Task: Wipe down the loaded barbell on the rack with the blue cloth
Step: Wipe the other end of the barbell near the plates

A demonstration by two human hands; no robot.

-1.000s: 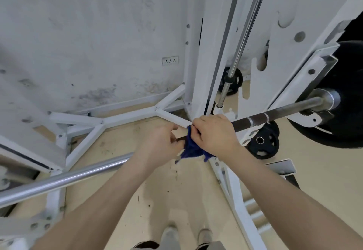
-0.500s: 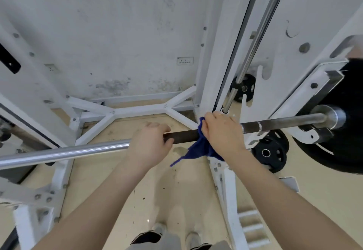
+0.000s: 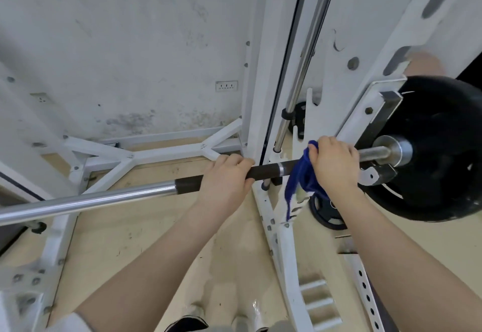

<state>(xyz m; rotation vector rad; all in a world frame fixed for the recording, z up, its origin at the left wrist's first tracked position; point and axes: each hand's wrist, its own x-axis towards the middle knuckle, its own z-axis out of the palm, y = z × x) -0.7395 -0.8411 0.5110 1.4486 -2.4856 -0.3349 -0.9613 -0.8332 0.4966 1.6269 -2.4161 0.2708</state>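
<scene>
The barbell (image 3: 104, 197) runs across the view from lower left to right, chrome on the left and dark knurled in the middle. A large black plate (image 3: 443, 149) loads its right end, beside a chrome collar. My left hand (image 3: 224, 177) grips the knurled part of the bar. My right hand (image 3: 333, 162) holds the blue cloth (image 3: 300, 183) wrapped over the bar close to the rack hook and collar. A corner of the cloth hangs down below the bar.
The white rack upright (image 3: 268, 71) and a chrome guide rod (image 3: 302, 71) stand right behind the bar. Small black plates (image 3: 326, 211) sit low on the rack's pegs. A white base frame (image 3: 135, 154) lies on the tan floor by the stained wall. My shoes show at the bottom edge.
My right hand has slid the cloth rightward along the bar toward the collar. My left hand went from touching the cloth to gripping the bar on its own.
</scene>
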